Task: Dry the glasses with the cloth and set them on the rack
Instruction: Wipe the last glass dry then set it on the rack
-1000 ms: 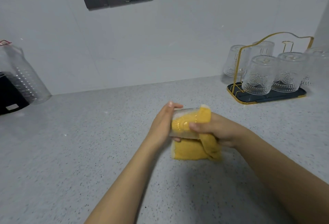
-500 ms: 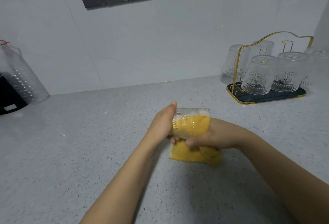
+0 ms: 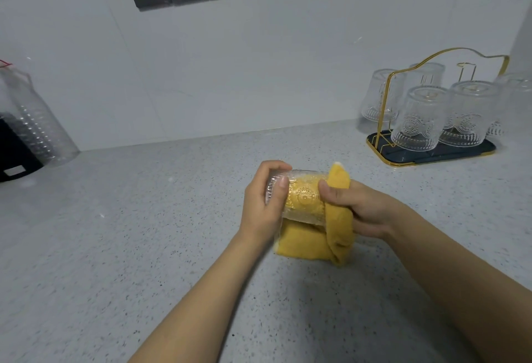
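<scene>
Embossed glass on its side, yellow cloth stuffed inside, held at frame center.

I see my left hand (image 3: pixel 264 207) wrapped around the base end of the clear glass tumbler (image 3: pixel 299 198), fingers (image 3: pixel 280 189) curled tight on it, just above the speckled grey table (image 3: pixel 115 247). The glass shows a pressed floral medallion pattern and ribbing, tinted yellow by the cloth (image 3: pixel 322 244) pushed into it. My right hand (image 3: pixel 362 210) pinches the cloth at the glass mouth, thumb on top, the rest of the cloth hanging below. At right of the frame the gold-wire rack (image 3: pixel 431 158) on its dark tray carries matching glasses (image 3: pixel 417 120) upside down.
</scene>
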Available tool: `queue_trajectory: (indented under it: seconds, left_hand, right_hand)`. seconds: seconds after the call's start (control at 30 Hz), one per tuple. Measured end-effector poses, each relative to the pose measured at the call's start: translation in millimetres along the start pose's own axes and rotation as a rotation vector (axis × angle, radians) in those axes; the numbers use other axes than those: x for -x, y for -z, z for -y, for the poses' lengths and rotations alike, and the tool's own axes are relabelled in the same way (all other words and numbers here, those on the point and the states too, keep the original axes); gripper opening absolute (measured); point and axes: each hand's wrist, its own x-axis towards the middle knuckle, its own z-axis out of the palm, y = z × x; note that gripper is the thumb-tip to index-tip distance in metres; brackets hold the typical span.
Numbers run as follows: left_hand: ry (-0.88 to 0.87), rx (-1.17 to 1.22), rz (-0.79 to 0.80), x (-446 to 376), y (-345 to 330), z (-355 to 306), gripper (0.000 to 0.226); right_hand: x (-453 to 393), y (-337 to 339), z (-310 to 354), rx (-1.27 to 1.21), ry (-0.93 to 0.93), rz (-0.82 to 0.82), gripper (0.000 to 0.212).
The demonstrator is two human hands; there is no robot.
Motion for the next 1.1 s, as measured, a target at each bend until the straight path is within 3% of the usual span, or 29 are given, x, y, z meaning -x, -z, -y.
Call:
queue_trajectory:
  seconds: [0.07,0.13,0.2,0.27,0.33,0.43,0.5,0.63,0.77,0.87,0.97,1.0,1.03,1.1]
  left_hand:
    - [-0.004,-0.007,-0.021,-4.2,-1.8,-10.4,0.030]
    - [0.117,-0.030,0.005,-9.0,-1.9,-21.7,0.040]
    - [0.394,-0.112,0.091,-14.1,-1.4,-28.7,0.050]
    - [0.729,-0.080,0.215,-15.5,1.7,-31.8,0.049]
    - [0.860,-0.049,0.289,-16.5,7.3,-34.2,0.048]
    - [0.835,-0.051,0.351,-17.6,13.3,-30.0,0.062]
    - [0.712,0.046,0.346,-16.1,14.3,-24.7,0.072]
    - [0.273,0.058,0.108,-4.5,4.6,-14.5,0.042]
    - [0.044,0.040,-0.065,-2.4,-4.8,-12.2,0.027]
    - [0.141,0.008,-0.090,-9.2,-0.3,-17.8,0.032]
    - [0.507,-0.221,0.071,-14.4,8.7,-16.3,0.050]
    - [0.636,-0.275,0.138,-15.3,11.8,-15.2,0.055]
    - [0.730,-0.296,0.188,-16.1,14.3,-15.6,0.061]
    - [0.782,-0.251,0.259,-16.4,17.1,-21.5,0.070]
  right_hand:
    - [3.3,-2.0,2.0,0.078,-0.010,0.045,0.080]
    - [6.4,-4.0,7.6,0.254,-0.034,0.064,0.081]
    - [10.4,-11.5,10.3,0.589,-0.054,0.075,0.066]
    - [13.1,-23.2,10.8,0.853,-0.051,0.107,0.032]
    - [15.5,-33.1,12.0,0.927,-0.055,0.124,0.020]
    - [19.2,-28.2,9.1,0.781,-0.014,0.078,0.032]
    - [15.2,-19.7,8.2,0.584,0.037,-0.007,0.045]
    - [8.8,-13.6,8.8,-0.074,-0.040,-0.145,0.044]
    - [9.9,-22.2,2.3,0.010,-0.060,-0.137,0.049]
    - [14.6,-32.4,-1.7,0.485,-0.004,-0.103,0.035]
    - [16.6,-41.7,-7.7,0.906,0.067,-0.023,0.016]
    - [15.8,-42.8,-11.5,1.020,0.089,0.008,0.019]
    - [14.2,-43.0,-15.6,1.079,0.108,0.012,0.024]
    - [14.6,-43.9,-13.1,0.942,0.069,-0.091,0.023]
